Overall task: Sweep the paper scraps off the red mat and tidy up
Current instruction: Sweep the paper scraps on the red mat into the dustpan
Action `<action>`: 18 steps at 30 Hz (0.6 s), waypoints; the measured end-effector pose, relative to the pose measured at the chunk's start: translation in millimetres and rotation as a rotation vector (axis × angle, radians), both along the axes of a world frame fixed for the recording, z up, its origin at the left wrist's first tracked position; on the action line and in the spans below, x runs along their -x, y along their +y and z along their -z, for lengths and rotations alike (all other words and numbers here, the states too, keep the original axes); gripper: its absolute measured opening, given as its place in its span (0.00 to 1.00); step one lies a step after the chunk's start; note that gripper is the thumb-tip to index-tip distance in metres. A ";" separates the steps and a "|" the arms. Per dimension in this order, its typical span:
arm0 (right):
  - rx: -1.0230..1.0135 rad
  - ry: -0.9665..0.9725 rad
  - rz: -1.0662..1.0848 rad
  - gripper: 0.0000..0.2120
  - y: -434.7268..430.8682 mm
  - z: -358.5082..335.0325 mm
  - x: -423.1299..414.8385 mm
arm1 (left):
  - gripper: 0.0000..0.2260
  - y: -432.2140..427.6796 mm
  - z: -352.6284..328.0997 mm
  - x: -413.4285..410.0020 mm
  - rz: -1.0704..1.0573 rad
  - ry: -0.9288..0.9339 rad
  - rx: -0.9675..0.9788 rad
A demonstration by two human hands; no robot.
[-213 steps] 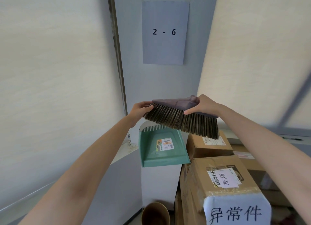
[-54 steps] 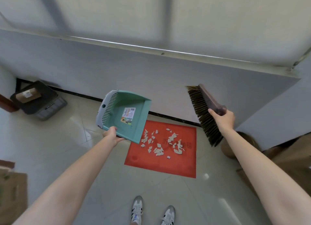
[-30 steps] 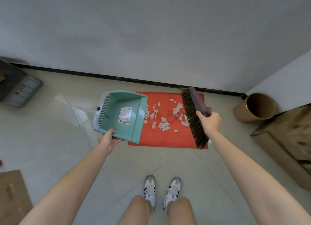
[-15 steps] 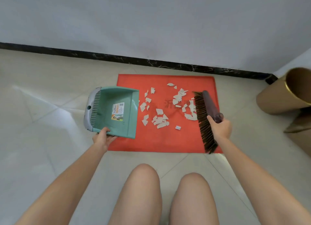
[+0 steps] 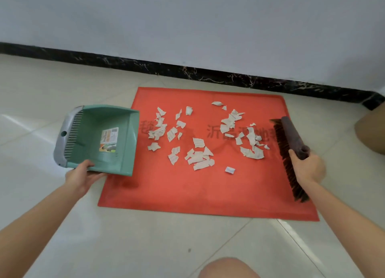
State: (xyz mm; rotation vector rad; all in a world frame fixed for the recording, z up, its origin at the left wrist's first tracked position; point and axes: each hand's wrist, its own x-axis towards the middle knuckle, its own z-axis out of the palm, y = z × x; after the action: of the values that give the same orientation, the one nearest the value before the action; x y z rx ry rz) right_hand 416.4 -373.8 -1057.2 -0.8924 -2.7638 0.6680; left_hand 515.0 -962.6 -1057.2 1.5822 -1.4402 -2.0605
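Observation:
A red mat (image 5: pixel 187 190) lies on the tiled floor by the wall. Several torn paper scraps (image 5: pixel 200 157) are scattered across its middle. My left hand (image 5: pixel 80 176) grips the near edge of a green dustpan (image 5: pixel 116 152), which sits tilted at the mat's left edge with its mouth toward the scraps. My right hand (image 5: pixel 308 169) grips the stub of a dark brush head (image 5: pixel 288 140), whose bristles rest on the mat's right side, just right of the scraps.
A black skirting board (image 5: pixel 187 71) runs along the grey wall behind the mat. The side of a brown round bin (image 5: pixel 373 132) shows at the right edge. My knee (image 5: pixel 229 269) is at the bottom. Pale floor tiles surround the mat.
I have crouched lower and closer to the mat. The dustpan came down to the mat's left edge and the brush settled on its right side.

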 end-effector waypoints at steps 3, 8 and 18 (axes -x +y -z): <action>-0.087 0.030 0.011 0.20 14.3 18.2 10.6 | 0.12 -20.5 17.9 -2.3 0.024 0.027 0.013; -0.127 0.173 0.039 0.28 21.3 51.1 35.8 | 0.10 -42.9 51.4 -2.3 0.025 0.068 0.047; -0.090 0.111 -0.003 0.20 -24.1 69.7 51.4 | 0.12 -55.1 84.2 6.2 0.010 0.103 0.058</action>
State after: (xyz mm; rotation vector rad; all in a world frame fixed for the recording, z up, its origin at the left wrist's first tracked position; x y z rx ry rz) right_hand 365.0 -397.9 -1126.9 -0.8083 -2.6743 0.5701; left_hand 508.8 -1017.6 -1141.4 1.4288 -1.4605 -2.0539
